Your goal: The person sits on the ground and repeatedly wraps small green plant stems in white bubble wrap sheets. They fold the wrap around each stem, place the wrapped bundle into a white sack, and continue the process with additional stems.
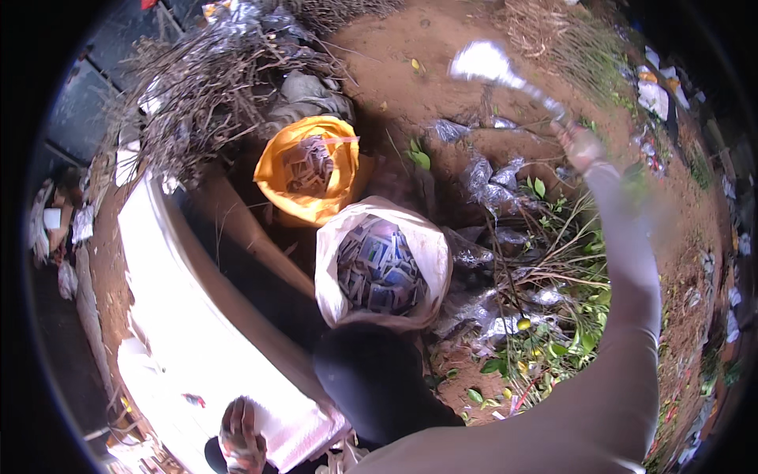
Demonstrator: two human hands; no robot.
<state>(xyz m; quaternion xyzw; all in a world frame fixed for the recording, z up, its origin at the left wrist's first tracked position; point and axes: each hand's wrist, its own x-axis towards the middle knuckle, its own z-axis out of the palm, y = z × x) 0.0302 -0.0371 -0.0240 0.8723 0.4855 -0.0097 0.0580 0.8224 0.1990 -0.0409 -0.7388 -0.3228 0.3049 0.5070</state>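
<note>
My right hand [582, 147] is stretched far out to the right, blurred by motion. From its fingers trails a bright, shiny strip that looks like clear plastic film [488, 62]; its far end is overexposed. Low in the view, my left hand [241, 435] is over the near part of a long white surface [195, 308], its fingers close together; whether it grips anything is unclear. In front of my dark-clad knee [373, 379] stands a white sack [435, 252] of small printed packets [382, 263]. Just beyond it is an orange-yellow sack [275, 157] with small pieces [309, 166] inside.
A heap of dry twigs [219, 95] rises at the far left, beside a grey cloth bundle [308, 95]. Crumpled clear plastic [485, 178] and leafy cut branches [556, 260] litter the bare soil [379, 41] on the right. Dark panels [89, 89] border the upper left.
</note>
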